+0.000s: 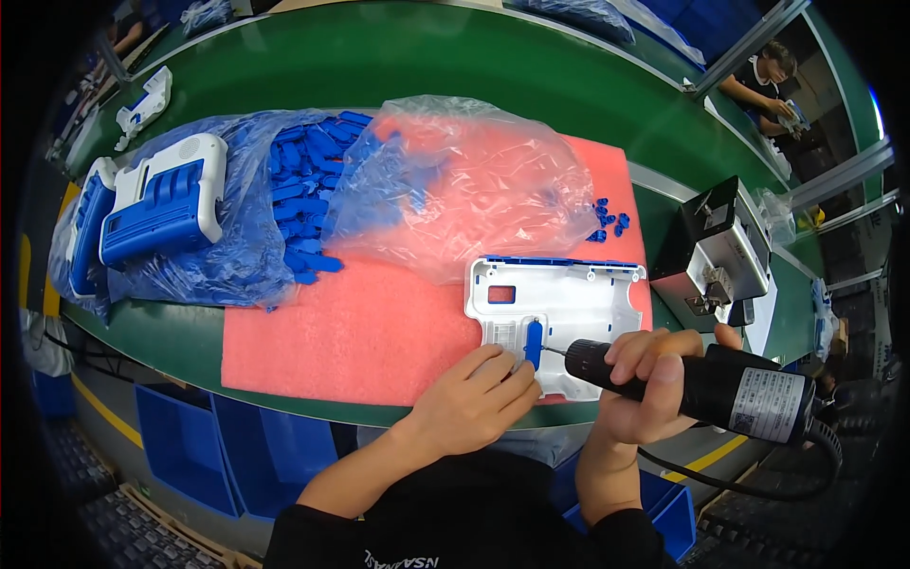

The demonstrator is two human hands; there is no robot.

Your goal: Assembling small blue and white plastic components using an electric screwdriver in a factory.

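A white plastic housing point(571, 308) with a blue edge lies with its hollow side up on the pink foam mat. My left hand point(474, 400) grips its near side, fingers bent over the wall beside a narrow blue plastic piece point(535, 341) standing inside. In my right hand point(645, 384) is a black corded electric screwdriver point(720, 387), held nearly level and pointing left. Its thin bit reaches the side of the blue piece; whether a screw sits at the tip is too small to tell.
Many blue plastic parts point(308, 194) spill from a clear bag on the pink foam mat point(313, 351). Assembled blue-and-white housings point(171, 204) lie at left. Small blue parts point(607, 220) sit near a metal box device point(725, 261) at right. Another person point(758, 85) works at far right.
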